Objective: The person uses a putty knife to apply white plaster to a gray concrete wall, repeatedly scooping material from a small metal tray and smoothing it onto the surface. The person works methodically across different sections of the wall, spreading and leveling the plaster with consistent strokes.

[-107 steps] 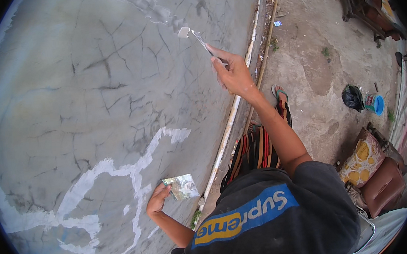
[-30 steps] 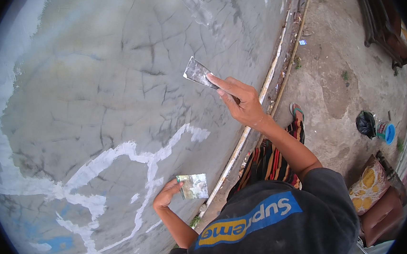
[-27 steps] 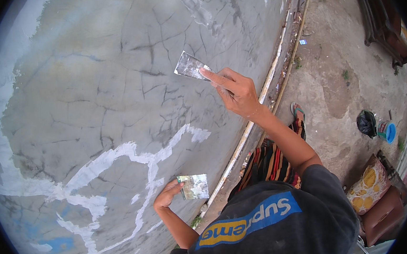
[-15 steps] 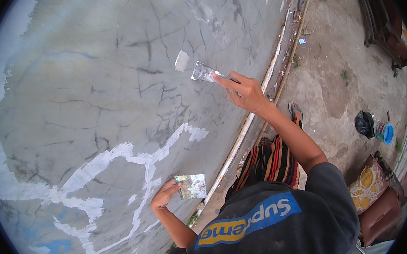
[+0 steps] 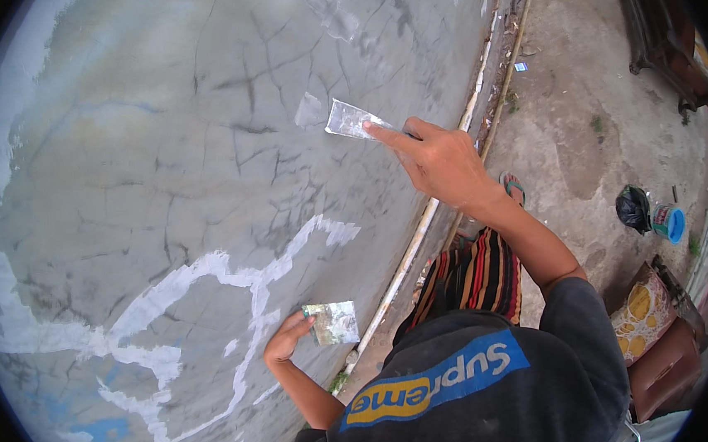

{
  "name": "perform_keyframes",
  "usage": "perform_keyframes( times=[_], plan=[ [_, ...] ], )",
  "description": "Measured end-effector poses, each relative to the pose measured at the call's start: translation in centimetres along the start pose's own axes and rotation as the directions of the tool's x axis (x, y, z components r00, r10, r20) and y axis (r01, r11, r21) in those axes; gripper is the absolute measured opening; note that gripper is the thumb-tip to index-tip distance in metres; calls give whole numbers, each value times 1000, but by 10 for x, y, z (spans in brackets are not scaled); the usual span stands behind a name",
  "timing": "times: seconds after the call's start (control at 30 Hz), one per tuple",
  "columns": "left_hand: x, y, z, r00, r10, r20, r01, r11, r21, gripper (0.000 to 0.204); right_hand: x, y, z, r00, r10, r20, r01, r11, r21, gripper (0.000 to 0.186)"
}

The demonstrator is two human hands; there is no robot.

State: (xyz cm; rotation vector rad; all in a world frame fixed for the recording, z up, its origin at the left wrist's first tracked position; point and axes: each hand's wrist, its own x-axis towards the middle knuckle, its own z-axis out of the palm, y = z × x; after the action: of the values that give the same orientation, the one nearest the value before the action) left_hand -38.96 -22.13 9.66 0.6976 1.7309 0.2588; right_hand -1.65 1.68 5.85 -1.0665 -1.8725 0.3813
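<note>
My right hand (image 5: 447, 164) grips a putty knife (image 5: 349, 120), its index finger stretched along the blade. The blade lies at or very near the grey cracked wall (image 5: 121, 214), just right of a thin, pale patch of filler (image 5: 309, 110). Lower down, my left hand (image 5: 285, 339) pinches the edge of a square, flat plate (image 5: 335, 323) smeared with whitish and greenish residue. Branching white filler streaks (image 5: 237, 273) cover cracks on the wall to the left of the plate. Dark, bare cracks spread around the pale patch.
A long pole (image 5: 516, 63) and a whitish pipe (image 5: 400, 284) run along the wall's foot. On the concrete ground (image 5: 571, 129) stand a blue-rimmed bucket (image 5: 668, 223) and a black plastic bag (image 5: 633, 209). Brown furniture (image 5: 659, 31) and a patterned cushion (image 5: 643, 319) lie at the right.
The thick white filler patch is now smeared thin and faint. My right hand and the putty knife have shifted slightly left. The left hand and plate have hardly moved.
</note>
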Motion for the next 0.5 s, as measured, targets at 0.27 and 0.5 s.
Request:
perform_keyframes(
  times=[0.27, 0.5],
  plan=[
    [0, -2, -1, 1000, -3, -4, 3, 1000, 10, 36, 29, 30, 45, 968, -122, -221, 161, 973, 164, 63],
    [0, 2, 1, 1000, 10, 11, -10, 1000, 3, 38, 1, 43, 38, 987, -56, -147, 75, 989, 124, 65]
  ],
)
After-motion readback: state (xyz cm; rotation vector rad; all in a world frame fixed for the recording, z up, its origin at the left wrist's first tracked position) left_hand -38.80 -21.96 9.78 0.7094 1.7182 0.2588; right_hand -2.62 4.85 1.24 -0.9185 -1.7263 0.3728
